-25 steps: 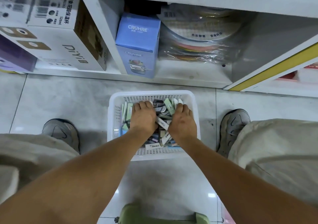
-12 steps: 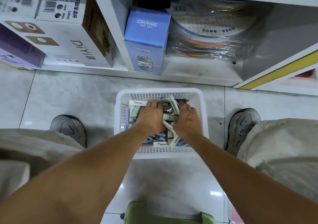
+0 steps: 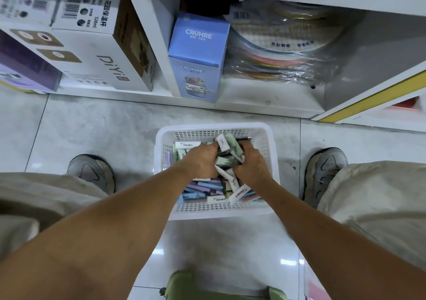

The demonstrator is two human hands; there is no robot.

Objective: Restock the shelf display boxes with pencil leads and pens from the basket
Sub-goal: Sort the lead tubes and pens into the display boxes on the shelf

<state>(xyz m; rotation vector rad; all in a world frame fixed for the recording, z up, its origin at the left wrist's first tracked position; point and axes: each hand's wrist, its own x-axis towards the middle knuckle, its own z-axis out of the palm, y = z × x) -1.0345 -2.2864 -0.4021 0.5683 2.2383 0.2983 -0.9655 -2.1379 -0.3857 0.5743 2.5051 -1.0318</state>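
Observation:
A white plastic basket (image 3: 272, 147) stands on the floor between my feet, filled with several small pencil lead packs in white, green, purple and blue (image 3: 202, 188). Both hands are down inside it. My left hand (image 3: 200, 161) and my right hand (image 3: 252, 164) curl toward each other around a bunch of packs (image 3: 227, 147), which stick up between them. The fingertips are hidden among the packs.
The bottom shelf (image 3: 253, 106) lies just beyond the basket, holding a blue CRUHRE box (image 3: 198, 55), white DiYi boxes (image 3: 103, 53) and plastic-wrapped coloured items (image 3: 283, 55). My shoes (image 3: 92, 173) flank the basket. A green stool edge (image 3: 179, 286) sits below.
Both hands have closed inward from flat on the pile and gathered a bunch of packs between them. The camera has moved closer to the shelf.

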